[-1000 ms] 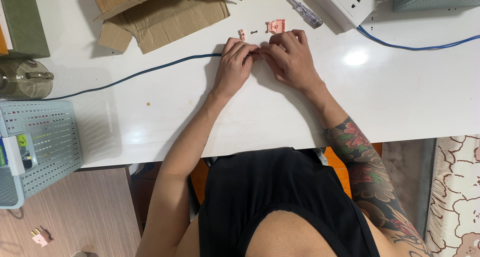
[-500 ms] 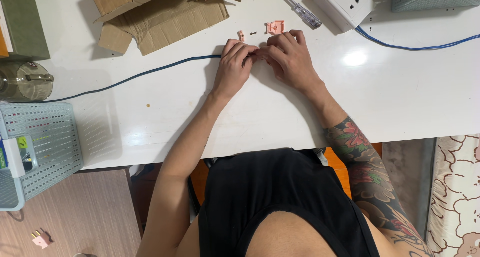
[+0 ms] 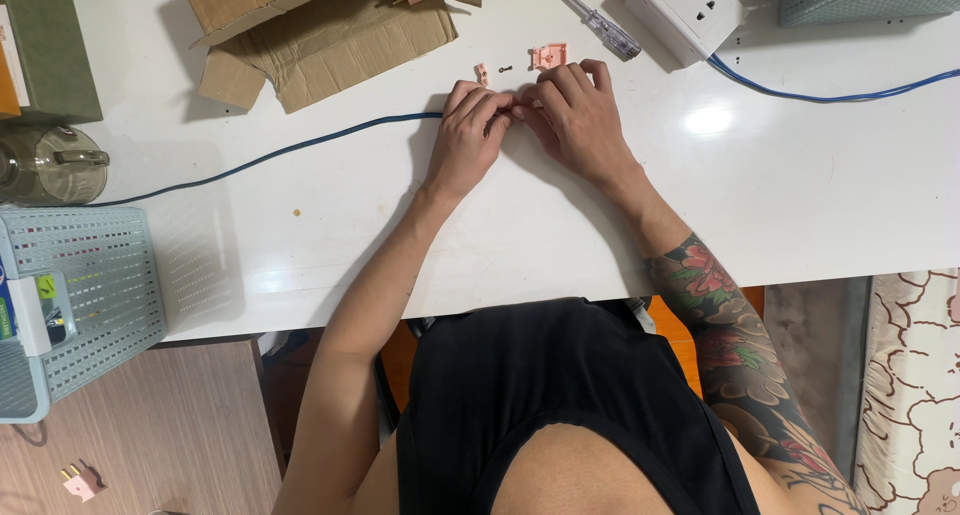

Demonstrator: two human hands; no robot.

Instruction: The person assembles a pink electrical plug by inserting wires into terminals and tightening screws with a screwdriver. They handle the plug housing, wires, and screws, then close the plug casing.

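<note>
Resting on the white table [image 3: 300, 245], the left hand [image 3: 467, 140] and right hand [image 3: 575, 120] meet fingertip to fingertip, both curled closed around the end of a blue cable [image 3: 270, 155] that runs off to the left. Whatever small part sits between the fingers is hidden. Just beyond the knuckles lie a pink plug half [image 3: 549, 56], a smaller pink piece [image 3: 482, 73] and a dark screw [image 3: 505, 69]. Farther off are a screwdriver [image 3: 598, 20], a white socket block [image 3: 685, 10] and torn cardboard [image 3: 330, 35].
</note>
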